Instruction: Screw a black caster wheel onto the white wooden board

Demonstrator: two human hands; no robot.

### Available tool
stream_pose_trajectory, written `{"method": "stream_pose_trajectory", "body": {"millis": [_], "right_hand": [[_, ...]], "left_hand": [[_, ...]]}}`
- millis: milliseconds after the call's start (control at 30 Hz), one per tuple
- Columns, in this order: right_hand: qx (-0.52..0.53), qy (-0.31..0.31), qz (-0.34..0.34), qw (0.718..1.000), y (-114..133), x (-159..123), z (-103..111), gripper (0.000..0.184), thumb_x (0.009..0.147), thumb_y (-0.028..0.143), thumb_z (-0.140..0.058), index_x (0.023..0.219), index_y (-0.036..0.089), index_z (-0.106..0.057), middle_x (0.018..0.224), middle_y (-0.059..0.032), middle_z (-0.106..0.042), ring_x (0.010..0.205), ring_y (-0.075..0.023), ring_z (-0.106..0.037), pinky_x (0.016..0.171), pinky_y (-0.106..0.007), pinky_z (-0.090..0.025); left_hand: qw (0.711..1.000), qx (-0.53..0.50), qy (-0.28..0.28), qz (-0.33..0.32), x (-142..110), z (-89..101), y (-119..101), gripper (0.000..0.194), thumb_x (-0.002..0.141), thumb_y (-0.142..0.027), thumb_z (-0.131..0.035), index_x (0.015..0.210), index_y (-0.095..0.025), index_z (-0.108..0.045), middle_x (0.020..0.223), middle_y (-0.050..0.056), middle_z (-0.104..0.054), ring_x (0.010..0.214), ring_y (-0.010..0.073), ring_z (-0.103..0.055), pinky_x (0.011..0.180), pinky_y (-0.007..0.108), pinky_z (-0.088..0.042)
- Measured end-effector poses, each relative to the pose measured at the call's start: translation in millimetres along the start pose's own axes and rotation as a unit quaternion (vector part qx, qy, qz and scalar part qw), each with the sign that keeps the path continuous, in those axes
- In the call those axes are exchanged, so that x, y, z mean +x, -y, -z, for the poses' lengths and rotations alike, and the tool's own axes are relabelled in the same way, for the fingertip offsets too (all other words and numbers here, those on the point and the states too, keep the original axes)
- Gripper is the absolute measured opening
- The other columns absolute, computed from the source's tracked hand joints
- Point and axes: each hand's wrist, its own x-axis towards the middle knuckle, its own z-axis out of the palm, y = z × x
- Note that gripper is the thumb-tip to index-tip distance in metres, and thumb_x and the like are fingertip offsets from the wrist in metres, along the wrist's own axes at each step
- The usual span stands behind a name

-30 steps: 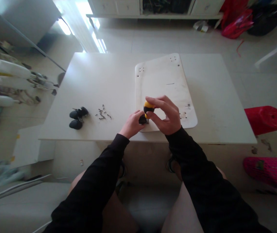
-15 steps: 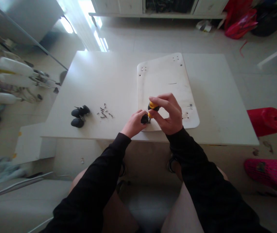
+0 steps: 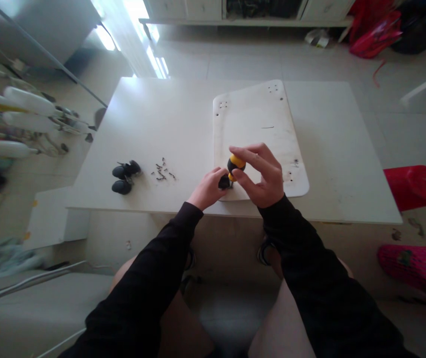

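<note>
**Stubby screwdriver at the board's near corner**

On the smooth white table (image 3: 183, 114) lies a flat, rounded, scuffed board (image 3: 258, 124) (holes near its corners). At its near-left corner, the right hand (image 3: 263, 176) grips a yellow-and-black screwdriver (image 3: 235, 164); the left hand (image 3: 207, 189) pinches a small black caster (image 3: 223, 183).

Both forearms in black sleeves, rising from the lower edge of the frame and converging just below its centre. Left hand (image 3: 208, 190) at centre, palm down, fingers curled and pinched together at their tips. Right hand (image 3: 263, 175) just right of centre, held a little higher, wrist bent, thumb and fingers arched leftward and closed in a grip. Fingertips of both hands nearly touching.
</note>
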Motion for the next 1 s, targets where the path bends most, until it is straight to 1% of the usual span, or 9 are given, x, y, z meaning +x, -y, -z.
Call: {"method": "stream_pose_trajectory", "body": {"millis": [133, 333, 467, 567, 733, 800, 900, 933, 1000], "right_hand": [[0.016, -0.004, 0.002, 1.0, 3.9, 1.3, -0.2, 0.043, 0.102, 0.02, -0.054, 0.141, 0.033, -0.068, 0.123, -0.0068, -0.073, 0.115, -0.0215, -0.072, 0.095, -0.041, -0.064], [-0.006, -0.056, -0.036, 0.998, -4.0, -4.0, -1.5, 0.03, 0.09, 0.036, -0.079, 0.12, 0.032, -0.078, 0.098, -0.0025, -0.066, 0.085, -0.0175, -0.07, 0.073, -0.037, -0.064], [0.017, -0.048, -0.023, 0.998, -3.3, -4.5, -1.6, 0.031, 0.096, 0.034, -0.071, 0.127, 0.031, -0.074, 0.106, -0.0041, -0.067, 0.096, -0.0199, -0.07, 0.082, -0.04, -0.065], [0.052, -0.016, -0.004, 0.999, -1.3, -2.5, -2.2, 0.035, 0.102, 0.025, -0.057, 0.134, 0.032, -0.069, 0.116, -0.0053, -0.071, 0.11, -0.0215, -0.071, 0.094, -0.043, -0.064], [0.007, -0.056, -0.009, 0.998, -3.2, -3.3, -3.1, 0.03, 0.093, 0.033, -0.075, 0.123, 0.031, -0.072, 0.098, -0.0029, -0.067, 0.092, -0.0199, -0.067, 0.079, -0.039, -0.064], [0.013, -0.05, -0.018, 0.998, -2.2, -4.4, -2.2, 0.031, 0.094, 0.033, -0.071, 0.125, 0.031, -0.07, 0.106, -0.0049, -0.068, 0.098, -0.0218, -0.068, 0.08, -0.041, -0.065], [0.044, 0.002, -0.032, 0.999, 1.6, -4.9, -1.5, 0.039, 0.101, 0.025, -0.056, 0.138, 0.032, -0.065, 0.131, -0.0072, -0.069, 0.118, -0.0247, -0.069, 0.091, -0.045, -0.065], [0.05, 0.013, -0.025, 0.998, 2.5, -4.7, -1.8, 0.042, 0.101, 0.022, -0.054, 0.14, 0.033, -0.063, 0.134, -0.0072, -0.069, 0.121, -0.0245, -0.069, 0.094, -0.045, -0.065], [0.043, 0.008, -0.003, 0.999, 2.6, -4.0, -3.4, 0.041, 0.1, 0.02, -0.058, 0.139, 0.032, -0.065, 0.124, -0.0067, -0.071, 0.114, -0.0232, -0.071, 0.093, -0.044, -0.065]], "left_hand": [[1.0, 0.006, 0.011, -0.009, 0.5, 1.3, -1.1, 0.03, 0.077, -0.01, -0.072, 0.105, -0.02, -0.067, 0.098, 0.005, -0.065, 0.087, 0.0216, -0.064, 0.079, 0.034, -0.054], [0.998, -0.02, -0.027, -0.053, 1.6, 4.9, -5.7, 0.05, 0.068, -0.016, -0.085, 0.115, -0.02, -0.067, 0.112, 0.008, -0.068, 0.109, 0.0277, -0.063, 0.097, 0.043, -0.055], [0.992, -0.114, -0.035, -0.04, 4.3, 9.4, -14.7, 0.025, 0.081, -0.031, -0.084, 0.099, -0.019, -0.072, 0.097, 0.004, -0.072, 0.092, 0.0214, -0.066, 0.086, 0.037, -0.056], [0.989, -0.141, -0.051, -0.016, 6.6, 10.8, -18.7, 0.018, 0.086, -0.034, -0.081, 0.087, -0.018, -0.074, 0.084, 0.002, -0.072, 0.079, 0.018, -0.065, 0.077, 0.033, -0.054], [0.988, -0.147, -0.039, -0.003, 9.0, 11.3, -16.8, 0.008, 0.087, -0.029, -0.079, 0.088, -0.02, -0.079, 0.089, 0.003, -0.076, 0.084, 0.0197, -0.069, 0.081, 0.035, -0.057], [0.988, -0.154, -0.031, -0.008, 9.9, 12.2, -15.5, 0.006, 0.088, -0.026, -0.077, 0.089, -0.021, -0.081, 0.092, 0.003, -0.077, 0.087, 0.02, -0.07, 0.084, 0.036, -0.058], [0.988, -0.149, -0.025, -0.014, 11.2, 14.6, -14.0, 0.007, 0.088, -0.024, -0.076, 0.083, -0.021, -0.08, 0.093, 0.004, -0.076, 0.087, 0.0193, -0.07, 0.087, 0.036, -0.058], [0.989, -0.145, -0.022, -0.017, 11.5, 15.4, -13.6, 0.009, 0.088, -0.024, -0.075, 0.082, -0.021, -0.08, 0.093, 0.004, -0.076, 0.087, 0.0192, -0.07, 0.088, 0.036, -0.058], [0.99, -0.139, -0.014, -0.023, 11.7, 16.3, -12.8, 0.01, 0.09, -0.025, -0.073, 0.084, -0.021, -0.08, 0.095, 0.005, -0.076, 0.087, 0.0194, -0.07, 0.088, 0.036, -0.058]]}}
